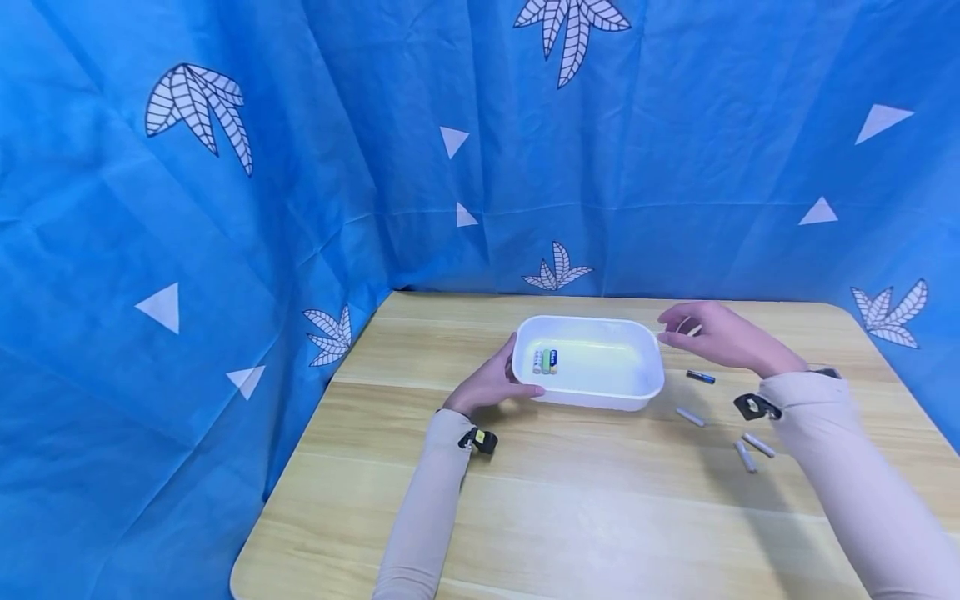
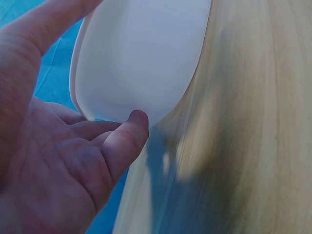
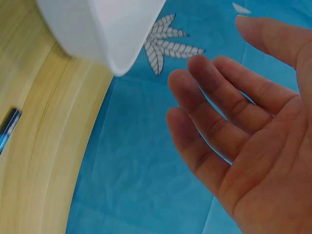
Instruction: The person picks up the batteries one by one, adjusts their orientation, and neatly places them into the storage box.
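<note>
A white plastic container (image 1: 588,398) with rounded corners stands on the table. Three batteries lie side by side inside its left end: a pale one (image 1: 537,362), a green one (image 1: 546,362) and a dark blue and yellow one (image 1: 553,361). My left hand (image 1: 495,379) grips the container's left end, thumb along the near side. In the left wrist view a finger bends against the container's wall (image 2: 141,58). Just off the right rim hovers my right hand (image 1: 712,335), its fingers loosely bent and spread with nothing between them, as the right wrist view confirms.
A dark blue battery (image 1: 701,377) lies on the wooden table (image 1: 570,517) right of the container. Nearer to me are three pale batteries, one (image 1: 690,417) apart and two (image 1: 758,444) close together. A blue patterned curtain (image 1: 525,150) hangs behind and to the left.
</note>
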Motion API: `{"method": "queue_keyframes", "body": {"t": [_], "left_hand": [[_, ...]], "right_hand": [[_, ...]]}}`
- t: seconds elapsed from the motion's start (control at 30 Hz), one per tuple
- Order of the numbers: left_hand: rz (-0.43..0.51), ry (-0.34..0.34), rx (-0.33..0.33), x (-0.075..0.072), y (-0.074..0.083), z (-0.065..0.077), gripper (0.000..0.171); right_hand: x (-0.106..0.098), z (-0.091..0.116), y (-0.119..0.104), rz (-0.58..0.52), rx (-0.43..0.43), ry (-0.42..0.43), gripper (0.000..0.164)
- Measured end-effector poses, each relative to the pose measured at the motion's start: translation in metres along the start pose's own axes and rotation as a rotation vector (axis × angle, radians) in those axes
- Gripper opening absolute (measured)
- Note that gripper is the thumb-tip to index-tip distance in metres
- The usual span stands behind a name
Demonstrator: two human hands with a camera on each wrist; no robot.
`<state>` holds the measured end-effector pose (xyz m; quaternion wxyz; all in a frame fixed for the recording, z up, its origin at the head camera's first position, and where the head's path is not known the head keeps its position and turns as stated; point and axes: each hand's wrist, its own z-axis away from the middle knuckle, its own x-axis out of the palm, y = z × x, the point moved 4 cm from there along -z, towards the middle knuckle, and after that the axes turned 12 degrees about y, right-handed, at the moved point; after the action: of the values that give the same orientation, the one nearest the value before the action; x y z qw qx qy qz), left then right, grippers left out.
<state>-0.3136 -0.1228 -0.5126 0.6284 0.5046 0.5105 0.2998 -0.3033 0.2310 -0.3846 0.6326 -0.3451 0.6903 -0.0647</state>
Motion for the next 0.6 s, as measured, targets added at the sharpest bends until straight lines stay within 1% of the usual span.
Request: {"method": "queue_keyframes", "body": {"t": [0.1,0.27,0.37,0.6], "left_hand": [[0.011,-0.004,0.008,0.0,0.001,0.001,0.113],[-0.009,0.014,-0.004,-0.001,0.001,0.002,0.116],[-0.021,0.021,-0.013,-0.001,0.0,0.002,0.118],[-0.032,0.017,-0.007,-0.001,-0.001,0.001,0.125]], "right_hand": [[-0.007,0.008,0.008,0.011,0.012,0.017,0.041],[-0.013,0.021,0.021,0.003,0.035,0.02,0.04],[-0.014,0.03,0.03,-0.002,0.057,0.023,0.039],[-0.011,0.052,0.058,0.003,0.104,0.029,0.041]]}}
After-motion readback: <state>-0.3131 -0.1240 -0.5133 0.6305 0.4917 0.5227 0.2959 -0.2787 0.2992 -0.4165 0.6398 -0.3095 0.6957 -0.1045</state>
